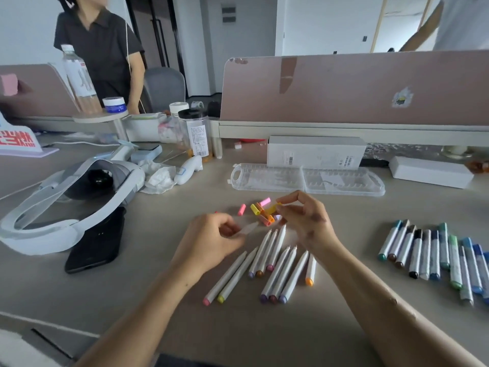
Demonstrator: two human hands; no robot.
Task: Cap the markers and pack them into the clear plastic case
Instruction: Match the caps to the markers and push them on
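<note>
Marker (248,229) pinched in curled fingers of left hand (211,241), blurred, bare tip aimed toward right hand (304,219), just above table (132,300). Yellow cap (276,207) nipped between right thumb and fingertips, over pile of loose caps (260,214). Turn open end of cap to face tip, bring both into line, then push straight on until seated. Match cap to barrel's end colour, hidden inside left palm. Uncapped markers (275,263) lying below both hands; capped markers (436,255) well off to right; clear plastic case (307,178) open beyond caps, seemingly holding no markers
</note>
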